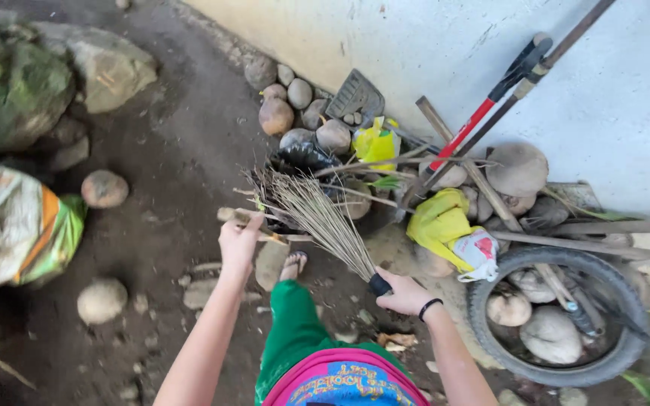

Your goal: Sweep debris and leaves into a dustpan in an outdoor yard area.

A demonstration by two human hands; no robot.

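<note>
The stick broom (330,223) slants over the dirt floor (159,188), bristles fanned toward the coconut pile (295,105) at the wall's foot. The right hand (405,293) has its fingers wrapped tight round the black handle end; the left hand (239,239) closes on a stick (229,215) near the bristle tips. Short, low strokes would likely work best, keeping clear of the tyre (558,316) and yellow bags (439,222).

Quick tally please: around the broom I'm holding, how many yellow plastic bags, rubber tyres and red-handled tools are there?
Yellow plastic bags: 2, one by the wall, one by the tyre
Rubber tyres: 1
Red-handled tools: 1
Total: 4
</note>
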